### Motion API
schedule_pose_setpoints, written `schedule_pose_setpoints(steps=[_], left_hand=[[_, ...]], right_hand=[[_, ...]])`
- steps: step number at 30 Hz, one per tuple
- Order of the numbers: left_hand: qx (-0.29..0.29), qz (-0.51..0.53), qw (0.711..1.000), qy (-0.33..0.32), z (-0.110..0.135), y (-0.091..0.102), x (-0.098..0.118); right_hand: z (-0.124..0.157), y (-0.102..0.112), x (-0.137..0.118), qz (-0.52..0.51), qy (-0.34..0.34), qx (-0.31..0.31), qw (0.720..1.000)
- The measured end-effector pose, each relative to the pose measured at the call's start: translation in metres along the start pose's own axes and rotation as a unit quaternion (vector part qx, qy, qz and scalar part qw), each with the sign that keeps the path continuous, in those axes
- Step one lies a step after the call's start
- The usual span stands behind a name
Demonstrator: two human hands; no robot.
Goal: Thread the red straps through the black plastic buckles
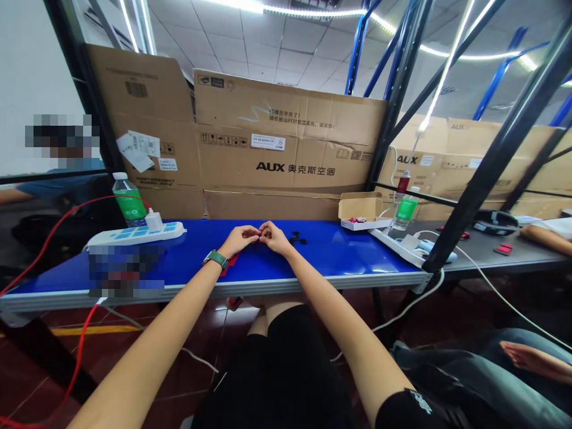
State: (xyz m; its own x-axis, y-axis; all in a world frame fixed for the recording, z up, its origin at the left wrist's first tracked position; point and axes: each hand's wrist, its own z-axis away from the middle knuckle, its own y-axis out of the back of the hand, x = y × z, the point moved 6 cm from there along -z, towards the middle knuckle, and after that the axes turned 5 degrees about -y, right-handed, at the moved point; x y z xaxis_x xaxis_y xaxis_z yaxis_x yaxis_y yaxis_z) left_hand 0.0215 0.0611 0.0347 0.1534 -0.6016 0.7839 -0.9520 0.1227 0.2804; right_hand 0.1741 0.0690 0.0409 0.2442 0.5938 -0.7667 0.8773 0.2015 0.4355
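Observation:
My left hand (241,239) and my right hand (274,239) meet over the blue tabletop. Their fingertips pinch a small dark red piece (260,235) between them; it is mostly covered, and I cannot make out its kind. Partly under my left wrist, which wears a green-strapped watch (217,258), lies a flat red item (229,266). Just right of my right hand, several small black pieces (297,238) are scattered on the table.
On the left are a white power strip (138,235), a water bottle (128,202) and a red cable (79,333). An open small carton (357,221) with reddish bits stands right, near another power strip (397,247). Cardboard (290,143) walls the back. Other people sit on both sides.

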Motion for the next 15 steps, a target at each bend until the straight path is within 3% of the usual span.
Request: schedule_pose_setpoints(steps=[4, 8, 15], left_hand=[[0.041, 0.003, 0.999, -0.001, -0.002, 0.006, -0.001], [0.064, 0.021, 0.998, -0.003, -0.002, 0.009, -0.002], [0.153, 0.049, 0.987, 0.026, -0.002, 0.019, -0.010]], right_hand=[[-0.002, 0.002, -0.002, 0.015, 0.019, 0.042, 0.999], [-0.002, -0.003, -0.010, 0.070, 0.081, 0.008, 0.994], [0.000, 0.002, -0.020, 0.195, 0.128, 0.082, 0.969]])
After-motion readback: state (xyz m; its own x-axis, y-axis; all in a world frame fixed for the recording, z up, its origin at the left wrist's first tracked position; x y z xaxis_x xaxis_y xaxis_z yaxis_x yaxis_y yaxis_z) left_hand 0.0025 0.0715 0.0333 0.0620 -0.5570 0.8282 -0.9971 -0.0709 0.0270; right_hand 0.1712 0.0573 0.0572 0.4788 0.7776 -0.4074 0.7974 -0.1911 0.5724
